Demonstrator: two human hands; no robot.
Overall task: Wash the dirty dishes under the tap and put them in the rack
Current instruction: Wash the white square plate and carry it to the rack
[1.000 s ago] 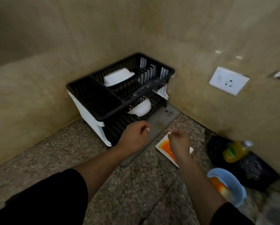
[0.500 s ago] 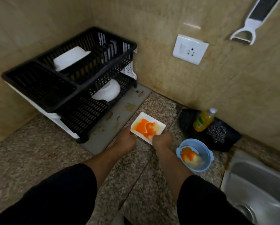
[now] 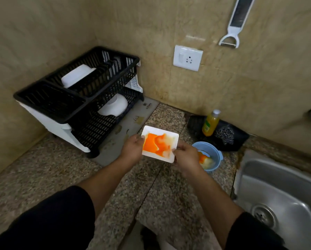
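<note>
Two white dishes (image 3: pixel 75 74) lie in the black rack (image 3: pixel 48 98), one on each level. The left hand (image 3: pixel 132 149) and the right hand (image 3: pixel 186 157) each grip an edge of the square plate (image 3: pixel 160 144), smeared orange, above the counter (image 3: pixel 151 186). The blue bowl (image 3: pixel 208 146) beside it holds orange leftovers.

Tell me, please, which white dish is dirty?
The square plate between the left hand and right hand: smeared orange, while the dish and bowl in the black rack look clean.
</note>
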